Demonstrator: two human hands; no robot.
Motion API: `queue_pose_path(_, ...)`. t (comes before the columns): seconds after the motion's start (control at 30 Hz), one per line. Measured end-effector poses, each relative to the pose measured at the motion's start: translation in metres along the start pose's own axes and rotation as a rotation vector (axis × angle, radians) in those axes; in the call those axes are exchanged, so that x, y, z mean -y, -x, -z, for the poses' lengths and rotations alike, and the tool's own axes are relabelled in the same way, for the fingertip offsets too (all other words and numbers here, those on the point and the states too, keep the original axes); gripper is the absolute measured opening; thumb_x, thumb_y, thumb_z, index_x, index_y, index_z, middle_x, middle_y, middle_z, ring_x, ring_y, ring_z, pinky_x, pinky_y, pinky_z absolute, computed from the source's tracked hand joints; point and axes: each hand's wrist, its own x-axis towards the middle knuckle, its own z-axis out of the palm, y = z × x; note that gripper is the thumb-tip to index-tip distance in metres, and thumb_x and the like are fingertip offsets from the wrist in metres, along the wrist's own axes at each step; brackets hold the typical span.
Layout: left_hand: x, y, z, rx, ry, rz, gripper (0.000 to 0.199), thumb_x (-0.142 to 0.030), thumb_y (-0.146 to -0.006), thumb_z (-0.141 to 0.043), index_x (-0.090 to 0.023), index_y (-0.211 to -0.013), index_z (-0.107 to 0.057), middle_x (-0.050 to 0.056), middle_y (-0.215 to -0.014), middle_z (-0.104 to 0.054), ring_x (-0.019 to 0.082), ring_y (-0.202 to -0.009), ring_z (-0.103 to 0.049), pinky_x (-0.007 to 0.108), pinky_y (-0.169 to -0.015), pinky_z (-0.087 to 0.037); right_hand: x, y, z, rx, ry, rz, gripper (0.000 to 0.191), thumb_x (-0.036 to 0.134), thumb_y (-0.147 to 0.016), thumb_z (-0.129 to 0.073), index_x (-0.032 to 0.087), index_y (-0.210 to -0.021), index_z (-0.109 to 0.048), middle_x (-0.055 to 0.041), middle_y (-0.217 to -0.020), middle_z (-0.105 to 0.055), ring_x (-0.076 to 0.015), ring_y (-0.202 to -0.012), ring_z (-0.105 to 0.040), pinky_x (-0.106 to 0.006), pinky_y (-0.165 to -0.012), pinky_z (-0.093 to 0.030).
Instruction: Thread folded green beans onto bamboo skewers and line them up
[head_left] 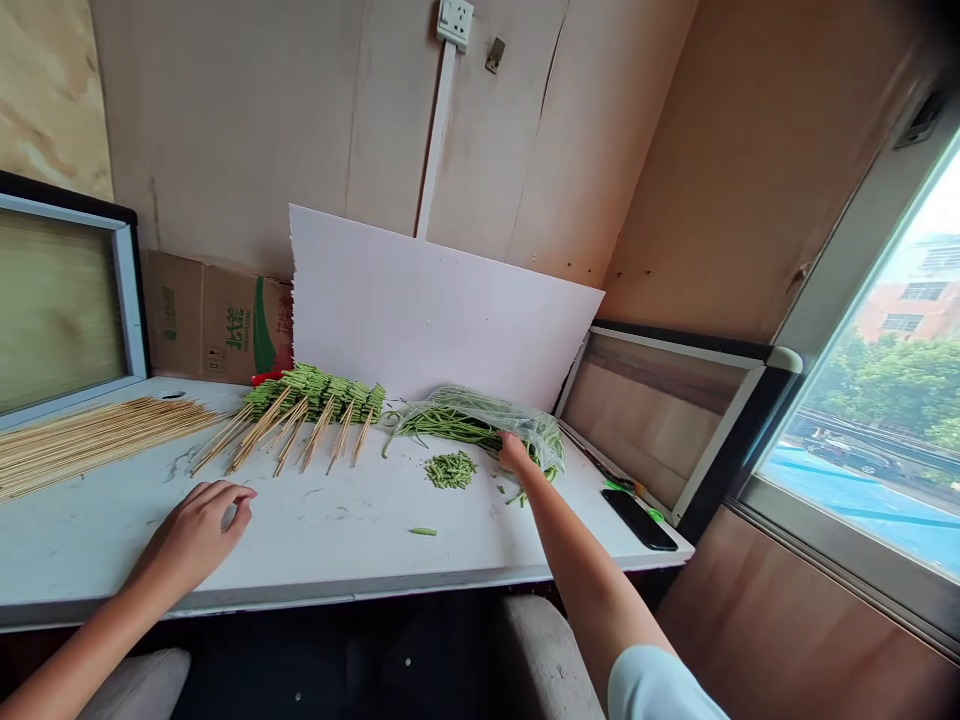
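Note:
My left hand rests on the white table near its front edge, loosely curled, with a gap between thumb and fingers and nothing in it. To the right, my right hand is closed at the side of a pile of long green beans, its fingertips partly hidden among them. A clear plastic bag partly covers the beans. Just left of that hand is a small heap of cut bean pieces. A single piece lies nearer the front. Skewered beans are stacked at the back, their sticks pointing forward.
Loose bamboo skewers spread over the table's left side. A black phone lies at the right edge. Behind stand a white board and a cardboard box. Framed panels border the table on both sides.

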Motion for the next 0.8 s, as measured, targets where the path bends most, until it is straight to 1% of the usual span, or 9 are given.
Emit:
queue_pose_path(0.1, -0.001, 0.001, 0.001, -0.003, -0.01, 0.002, 0.025, -0.035, -0.095, -0.05, -0.022, -0.094, -0.071, 0.01, -0.097, -0.078, 0.03, -0.096, -0.07, 0.041, -0.09, -0.053, -0.006, -0.003, -0.005, 0.081, 0.106, -0.006, 0.038, 0.04, -0.103, -0.068, 0.019, -0.135, -0.064, -0.0112, -0.137, -0.065, -0.0252, -0.114, -0.069, -0.047, -0.097, -0.061)
queue_pose_path(0.17, -0.003, 0.001, 0.002, -0.007, -0.01, 0.003, 0.026, -0.034, -0.096, -0.049, -0.022, -0.093, -0.071, 0.01, -0.097, -0.078, 0.029, -0.095, -0.069, 0.041, -0.089, -0.052, -0.006, -0.002, -0.009, 0.101, 0.161, 0.003, 0.034, 0.034, -0.104, -0.066, 0.018, -0.134, -0.066, -0.014, -0.139, -0.064, -0.0276, -0.122, -0.066, -0.047, -0.102, -0.057)
queue_pose_path(0.23, -0.005, 0.0, 0.003, -0.008, -0.003, 0.007, 0.026, -0.034, -0.096, -0.048, -0.022, -0.092, -0.071, 0.01, -0.096, -0.078, 0.029, -0.095, -0.069, 0.04, -0.089, -0.052, -0.005, 0.0, -0.013, 0.112, 0.203, 0.012, 0.03, 0.021, -0.104, -0.059, 0.015, -0.132, -0.069, -0.0185, -0.143, -0.062, -0.0319, -0.136, -0.056, -0.046, -0.111, -0.048)
queue_pose_path(0.27, -0.005, 0.0, 0.003, -0.007, 0.002, 0.01, 0.025, -0.034, -0.095, -0.049, -0.023, -0.091, -0.071, 0.009, -0.095, -0.078, 0.028, -0.094, -0.069, 0.039, -0.089, -0.052, -0.004, 0.001, -0.014, 0.12, 0.218, 0.014, 0.032, 0.015, -0.103, -0.055, 0.014, -0.131, -0.07, -0.0201, -0.145, -0.061, -0.0335, -0.142, -0.05, -0.045, -0.114, -0.044)
queue_pose_path(0.3, -0.006, 0.0, 0.003, -0.007, 0.006, 0.014, 0.025, -0.034, -0.095, -0.049, -0.023, -0.091, -0.071, 0.009, -0.094, -0.077, 0.028, -0.094, -0.069, 0.039, -0.089, -0.052, -0.004, 0.001, -0.015, 0.129, 0.23, 0.013, 0.036, 0.01, -0.1, -0.052, 0.013, -0.131, -0.071, -0.0208, -0.147, -0.06, -0.0343, -0.146, -0.045, -0.044, -0.115, -0.04)
queue_pose_path(0.37, -0.006, 0.0, 0.003, -0.001, 0.014, 0.026, 0.025, -0.034, -0.095, -0.049, -0.023, -0.091, -0.071, 0.009, -0.094, -0.077, 0.028, -0.095, -0.069, 0.039, -0.089, -0.052, -0.003, 0.002, -0.015, 0.149, 0.246, 0.005, 0.043, 0.008, -0.097, -0.049, 0.015, -0.133, -0.071, -0.0193, -0.15, -0.059, -0.034, -0.148, -0.041, -0.041, -0.115, -0.038)
queue_pose_path(0.57, -0.003, 0.003, 0.0, 0.051, 0.011, 0.041, 0.024, -0.033, -0.096, -0.048, -0.021, -0.095, -0.069, 0.01, -0.099, -0.075, 0.029, -0.1, -0.067, 0.039, -0.091, -0.05, 0.0, -0.003, -0.008, 0.168, 0.231, -0.052, 0.054, 0.012, -0.095, -0.052, 0.018, -0.148, -0.062, -0.0172, -0.156, -0.056, -0.0338, -0.149, -0.043, -0.039, -0.114, -0.038)
queue_pose_path(0.67, -0.002, 0.003, -0.002, 0.049, 0.01, 0.056, 0.024, -0.033, -0.096, -0.048, -0.022, -0.094, -0.069, 0.009, -0.099, -0.075, 0.029, -0.1, -0.066, 0.039, -0.091, -0.049, 0.004, -0.008, -0.006, 0.168, 0.218, -0.087, 0.057, 0.017, -0.096, -0.055, 0.018, -0.152, -0.059, -0.0174, -0.154, -0.06, -0.0346, -0.145, -0.051, -0.04, -0.113, -0.041)
queue_pose_path(0.8, -0.001, 0.003, -0.005, 0.039, 0.013, 0.052, 0.025, -0.033, -0.096, -0.047, -0.021, -0.094, -0.069, 0.008, -0.097, -0.076, 0.029, -0.097, -0.065, 0.041, -0.093, -0.048, 0.009, -0.014, -0.002, 0.171, 0.201, -0.084, 0.058, 0.016, -0.094, -0.057, 0.02, -0.152, -0.059, -0.0147, -0.148, -0.066, -0.0322, -0.139, -0.059, -0.039, -0.113, -0.044)
